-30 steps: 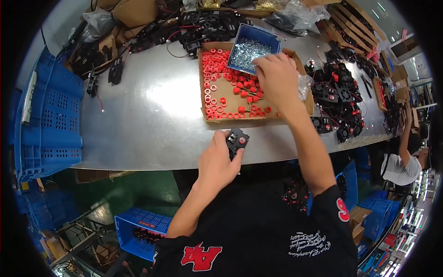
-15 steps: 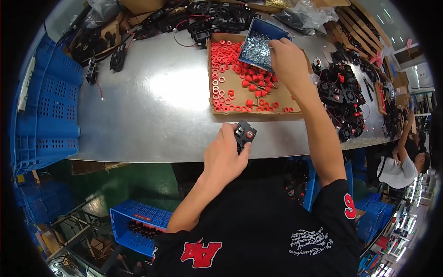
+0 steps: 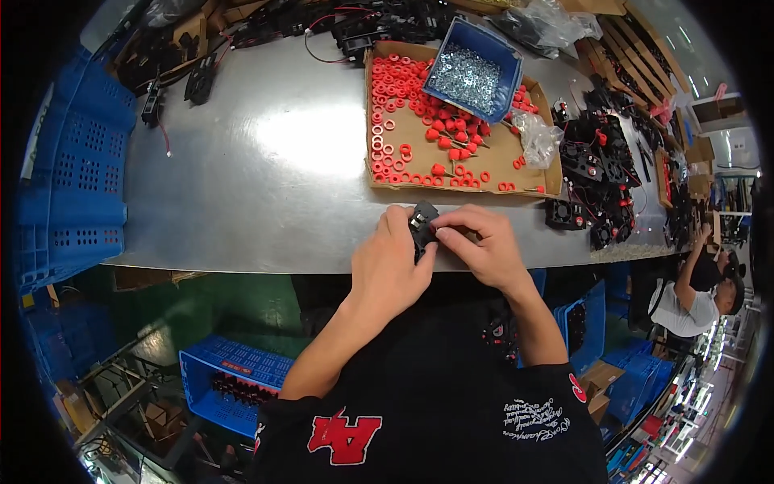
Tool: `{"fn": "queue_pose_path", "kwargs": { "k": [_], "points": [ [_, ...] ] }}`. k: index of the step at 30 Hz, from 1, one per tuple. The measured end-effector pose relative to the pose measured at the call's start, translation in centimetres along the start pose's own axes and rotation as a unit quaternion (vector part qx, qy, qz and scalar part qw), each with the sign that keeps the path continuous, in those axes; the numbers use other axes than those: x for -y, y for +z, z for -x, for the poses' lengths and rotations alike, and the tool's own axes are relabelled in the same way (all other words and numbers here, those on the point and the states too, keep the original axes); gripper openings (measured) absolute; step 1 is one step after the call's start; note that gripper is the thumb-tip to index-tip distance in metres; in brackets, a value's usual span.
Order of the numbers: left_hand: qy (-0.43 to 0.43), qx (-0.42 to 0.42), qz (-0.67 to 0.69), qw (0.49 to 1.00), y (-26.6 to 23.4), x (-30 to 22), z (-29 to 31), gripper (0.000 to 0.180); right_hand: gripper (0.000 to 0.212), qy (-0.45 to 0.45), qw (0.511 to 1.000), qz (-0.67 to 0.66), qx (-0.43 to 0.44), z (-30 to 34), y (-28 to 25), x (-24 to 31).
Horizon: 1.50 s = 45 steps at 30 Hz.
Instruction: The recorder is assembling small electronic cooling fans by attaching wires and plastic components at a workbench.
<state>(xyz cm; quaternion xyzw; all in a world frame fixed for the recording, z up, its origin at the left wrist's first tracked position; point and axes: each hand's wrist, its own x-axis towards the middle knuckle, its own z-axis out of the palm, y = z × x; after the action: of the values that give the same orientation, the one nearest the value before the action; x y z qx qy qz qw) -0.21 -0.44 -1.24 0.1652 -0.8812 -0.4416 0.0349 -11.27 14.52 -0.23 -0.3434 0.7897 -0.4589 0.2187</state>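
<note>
My left hand (image 3: 391, 262) is closed around a small black plastic part (image 3: 422, 223) with metal pieces on it, just above the table's front edge. Thumb and forefinger of my right hand (image 3: 482, 246) are pinched together at the part's right side. Whatever sits between those fingertips is too small to make out. Beyond both hands, a cardboard tray (image 3: 468, 189) holds many red rings (image 3: 395, 81) and red knobs with metal shafts (image 3: 448, 135). A blue bin (image 3: 511, 63) of small metal hardware (image 3: 465, 78) rests tilted on the tray's far side.
A blue plastic crate (image 3: 85, 177) stands at the table's left end. Black fan-like assemblies (image 3: 597, 169) with wires crowd the right side, and more black parts (image 3: 387, 28) line the back. A clear plastic bag (image 3: 537, 139) lies in the tray. At far right is another person (image 3: 685, 306).
My right hand has left the blue bin and come back toward me, to the black part. My left hand still holds that part in nearly the same place.
</note>
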Motion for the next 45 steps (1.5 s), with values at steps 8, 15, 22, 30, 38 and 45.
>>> {"fn": "queue_pose_path", "kwargs": {
  "k": [8,15,22,30,38,45],
  "points": [
    [0.010,-0.014,0.002,1.000,0.3,0.1,0.2,0.045,0.014,-0.142,0.978,0.126,-0.083,0.3,0.8,-0.3],
    [0.002,0.004,-0.010,1.000,0.2,-0.1,0.0,0.047,0.017,-0.231,0.934,0.265,-0.066,-0.2,0.0,-0.3],
    [0.013,0.000,-0.014,1.000,0.0,-0.2,-0.1,0.046,0.023,-0.207,0.953,0.210,-0.068,0.0,-0.5,0.0],
    [0.003,0.005,-0.011,1.000,0.1,-0.3,-0.1,0.044,0.012,-0.208,0.954,0.173,-0.125,0.7,0.6,0.2],
    [0.005,-0.001,-0.014,1.000,0.1,-0.4,0.0,0.043,0.010,-0.218,0.943,0.204,-0.147,1.1,1.0,-0.9],
    [0.009,0.003,-0.028,1.000,-0.1,-0.2,-0.2,0.045,0.022,-0.206,0.952,0.112,-0.199,0.9,2.8,-1.5]
  ]
}}
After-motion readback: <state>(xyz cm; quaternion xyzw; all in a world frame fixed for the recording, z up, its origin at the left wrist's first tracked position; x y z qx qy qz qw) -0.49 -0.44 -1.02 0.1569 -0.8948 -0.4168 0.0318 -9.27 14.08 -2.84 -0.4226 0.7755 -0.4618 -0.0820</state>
